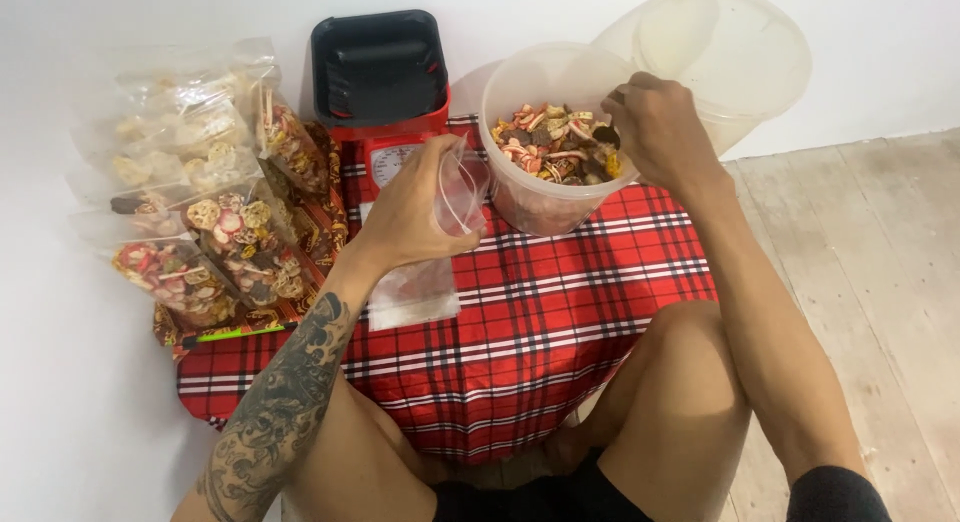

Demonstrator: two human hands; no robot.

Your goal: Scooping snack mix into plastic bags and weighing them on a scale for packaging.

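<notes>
My left hand [410,207] holds a small clear plastic bag [460,190] open at its mouth, just left of a translucent round tub [545,207]. The tub holds mixed dried slices [550,142] in red, cream and dark colours. My right hand [655,127] reaches into the tub's right side with fingers curled among the slices; whether it grips any is hidden. Under my left wrist lies a flat stack of empty clear bags [412,294] on the red plaid cloth [540,322].
Several filled clear bags of dried slices [205,222] lean against the white wall at left. A red kitchen scale with a black tray [380,77] stands behind the cloth. A translucent lid [730,47] leans behind the tub. A green pen [240,332] lies by the bags. Wooden floor to the right.
</notes>
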